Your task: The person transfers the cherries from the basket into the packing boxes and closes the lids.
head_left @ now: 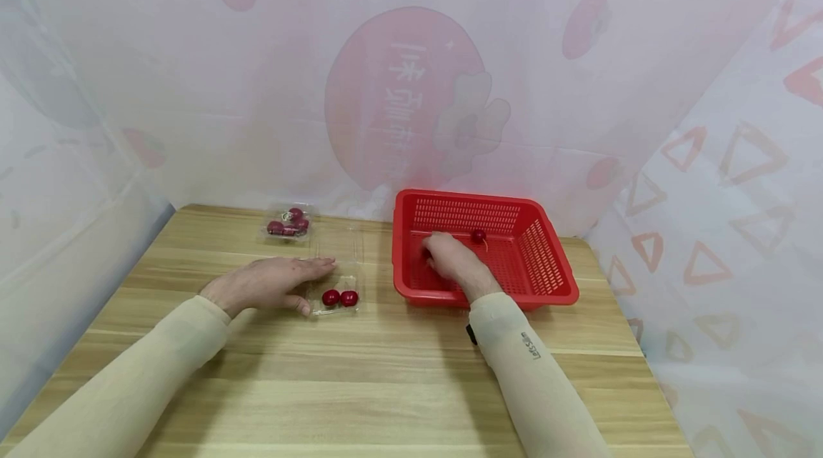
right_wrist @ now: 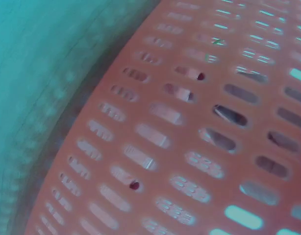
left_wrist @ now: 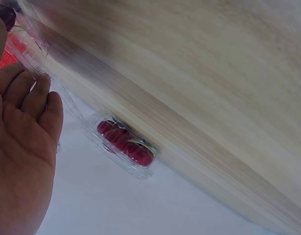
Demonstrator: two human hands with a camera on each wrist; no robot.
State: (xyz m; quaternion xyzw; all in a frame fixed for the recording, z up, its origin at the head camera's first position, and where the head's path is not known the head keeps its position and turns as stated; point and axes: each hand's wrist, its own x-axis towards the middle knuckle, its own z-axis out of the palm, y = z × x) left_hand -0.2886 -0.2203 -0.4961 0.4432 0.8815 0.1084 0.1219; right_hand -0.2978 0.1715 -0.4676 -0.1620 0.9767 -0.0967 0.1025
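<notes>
An open clear plastic clamshell box lies on the table with two red cherries in its near half. My left hand is at the box's left side, its fingers extended and touching the edge. In the left wrist view the fingers of that hand lie along the clear plastic. My right hand reaches down into a red slotted basket; its fingertips are hidden, so I cannot tell whether they hold anything. Beside it in the basket sits a cherry with a stem.
A second clear box with several cherries stands at the table's back left, against the printed cloth backdrop. The right wrist view is mostly filled by the basket's slotted wall. Wooden tabletop extends in front of both containers.
</notes>
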